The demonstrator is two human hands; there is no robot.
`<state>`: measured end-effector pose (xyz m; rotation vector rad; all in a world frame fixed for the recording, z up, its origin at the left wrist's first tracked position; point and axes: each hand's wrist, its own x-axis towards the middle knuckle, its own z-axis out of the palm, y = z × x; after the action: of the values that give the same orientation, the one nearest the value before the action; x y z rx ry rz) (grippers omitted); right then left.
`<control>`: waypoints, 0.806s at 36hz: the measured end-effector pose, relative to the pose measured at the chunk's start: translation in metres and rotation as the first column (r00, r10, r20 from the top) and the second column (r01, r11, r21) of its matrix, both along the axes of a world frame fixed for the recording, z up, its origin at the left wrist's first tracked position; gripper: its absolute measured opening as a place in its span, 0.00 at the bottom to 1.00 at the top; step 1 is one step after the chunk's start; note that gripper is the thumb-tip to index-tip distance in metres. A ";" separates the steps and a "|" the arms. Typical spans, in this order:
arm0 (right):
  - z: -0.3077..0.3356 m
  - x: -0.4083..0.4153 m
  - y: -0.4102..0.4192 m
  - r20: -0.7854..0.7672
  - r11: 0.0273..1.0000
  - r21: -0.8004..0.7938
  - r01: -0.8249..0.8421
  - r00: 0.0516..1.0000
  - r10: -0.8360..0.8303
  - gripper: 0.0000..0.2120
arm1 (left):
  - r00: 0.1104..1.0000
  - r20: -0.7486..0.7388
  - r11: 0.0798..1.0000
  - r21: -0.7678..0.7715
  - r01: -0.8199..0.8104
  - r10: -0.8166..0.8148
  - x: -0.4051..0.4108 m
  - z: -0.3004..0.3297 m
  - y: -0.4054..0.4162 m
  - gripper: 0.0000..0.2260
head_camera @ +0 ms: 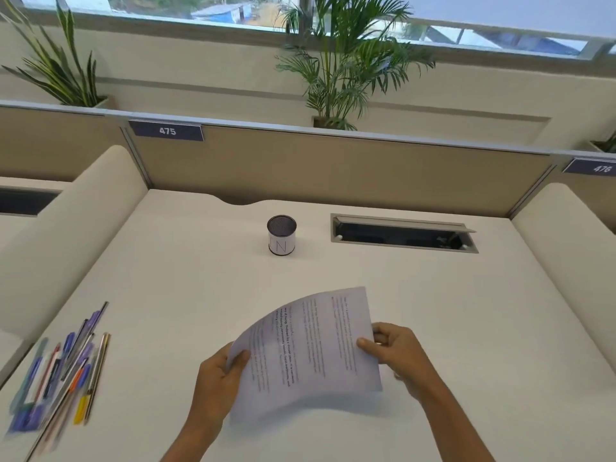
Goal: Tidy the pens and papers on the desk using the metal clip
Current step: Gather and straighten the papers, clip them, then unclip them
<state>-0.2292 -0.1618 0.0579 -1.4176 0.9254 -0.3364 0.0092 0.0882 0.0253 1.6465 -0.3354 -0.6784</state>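
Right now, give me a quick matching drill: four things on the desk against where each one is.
Things:
1. papers
2. pens
3. cup
4. cable slot

Places:
A. far right of desk
B. held in both hands
C. near left edge
D. far middle, standing upright

Pairs: 1-B, 2-C, 3-D, 4-A

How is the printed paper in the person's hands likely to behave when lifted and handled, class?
The paper is probably floppy: it bows upward between the left hand and right hand. It seems light, since fingertip pinches at its edges hold it. It would likely sag if one hand let go.
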 end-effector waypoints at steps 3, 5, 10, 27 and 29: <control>0.001 -0.010 -0.011 0.019 0.982 0.171 -0.080 0.997 0.078 0.15 | 0.998 -0.045 0.999 0.012 -0.033 0.033 -0.001 0.000 0.002 0.13; -0.004 -0.015 -0.013 0.028 0.965 0.250 -0.081 0.997 0.076 0.17 | 0.994 -0.093 0.998 0.021 -0.064 0.065 -0.003 -0.002 0.004 0.10; -0.028 -0.020 -0.002 0.229 0.875 0.483 0.007 0.964 -0.135 0.18 | 0.977 -0.159 0.990 0.038 -0.136 0.141 -0.011 -0.003 0.004 0.06; -0.033 0.037 0.099 0.082 0.844 0.163 0.511 0.845 -0.528 0.09 | 0.837 -0.515 0.972 -0.032 -0.235 0.185 -0.084 -0.013 -0.032 0.21; -0.036 0.033 0.096 0.039 0.823 0.100 0.560 0.824 -0.566 0.09 | 0.826 -0.539 0.979 -0.015 -0.204 0.164 -0.093 -0.017 -0.036 0.25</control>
<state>-0.1964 -0.0658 0.0219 -1.0202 1.2833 -0.7754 -0.0836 0.0520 0.0087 1.3289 0.2038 -0.9325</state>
